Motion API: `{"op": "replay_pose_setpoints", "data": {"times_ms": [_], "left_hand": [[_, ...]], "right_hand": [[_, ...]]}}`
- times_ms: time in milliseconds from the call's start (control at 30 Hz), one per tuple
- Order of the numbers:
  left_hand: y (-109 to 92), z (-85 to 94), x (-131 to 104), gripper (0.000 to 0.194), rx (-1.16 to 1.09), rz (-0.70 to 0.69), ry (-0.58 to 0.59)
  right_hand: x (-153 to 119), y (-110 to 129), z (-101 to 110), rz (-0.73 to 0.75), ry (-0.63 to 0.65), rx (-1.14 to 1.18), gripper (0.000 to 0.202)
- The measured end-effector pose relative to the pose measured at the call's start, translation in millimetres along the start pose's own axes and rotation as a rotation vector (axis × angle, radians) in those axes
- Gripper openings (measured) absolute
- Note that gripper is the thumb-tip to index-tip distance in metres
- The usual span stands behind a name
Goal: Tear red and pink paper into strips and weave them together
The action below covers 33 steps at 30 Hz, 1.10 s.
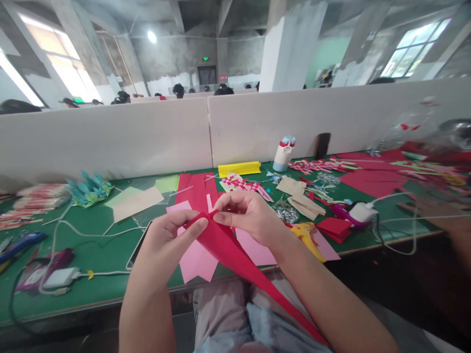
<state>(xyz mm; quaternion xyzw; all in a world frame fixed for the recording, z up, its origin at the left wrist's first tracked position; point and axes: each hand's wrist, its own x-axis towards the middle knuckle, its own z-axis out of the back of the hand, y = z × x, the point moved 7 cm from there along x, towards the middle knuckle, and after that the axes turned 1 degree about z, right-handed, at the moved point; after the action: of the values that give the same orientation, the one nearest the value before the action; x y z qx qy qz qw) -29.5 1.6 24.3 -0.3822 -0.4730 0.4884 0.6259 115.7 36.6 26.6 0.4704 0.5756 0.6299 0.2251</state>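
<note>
Both of my hands pinch the top end of a long red paper strip (239,257), which hangs down to the right across my lap. My left hand (176,235) has its thumb on the front of the paper at the left of the end. Close beside it, my right hand (245,213) closes thumb and fingers on the right side of the same end. A narrow pale pink strip (209,202) sticks up just behind the fingertips. Under the hands lie pink paper sheets (198,262), and beyond them a red sheet (191,189).
A yellow glue gun (309,239) and folded red paper (334,229) lie right. Behind stand a bottle (284,154) and a phone (323,145) against the white partition (250,122). Left are a partly hidden phone (137,252), cables and blue paper leaves (90,189). Another person's hand (434,208) is at right.
</note>
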Motion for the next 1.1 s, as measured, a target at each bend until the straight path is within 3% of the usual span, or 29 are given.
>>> {"op": "replay_pose_setpoints", "data": {"times_ms": [467, 833, 1100], "left_hand": [[-1, -1.4, 1, 0.026, 0.085, 0.017, 0.052], [5, -1.4, 2, 0.023, -0.054, 0.064, 0.066], [-3, 0.5, 1, 0.024, -0.023, 0.061, 0.037]], "right_hand": [[-1, -14, 1, -0.102, 0.036, 0.086, 0.02], [-3, -13, 1, -0.052, -0.01, 0.087, 0.021], [-7, -23, 2, -0.146, 0.08, 0.115, 0.021]]}}
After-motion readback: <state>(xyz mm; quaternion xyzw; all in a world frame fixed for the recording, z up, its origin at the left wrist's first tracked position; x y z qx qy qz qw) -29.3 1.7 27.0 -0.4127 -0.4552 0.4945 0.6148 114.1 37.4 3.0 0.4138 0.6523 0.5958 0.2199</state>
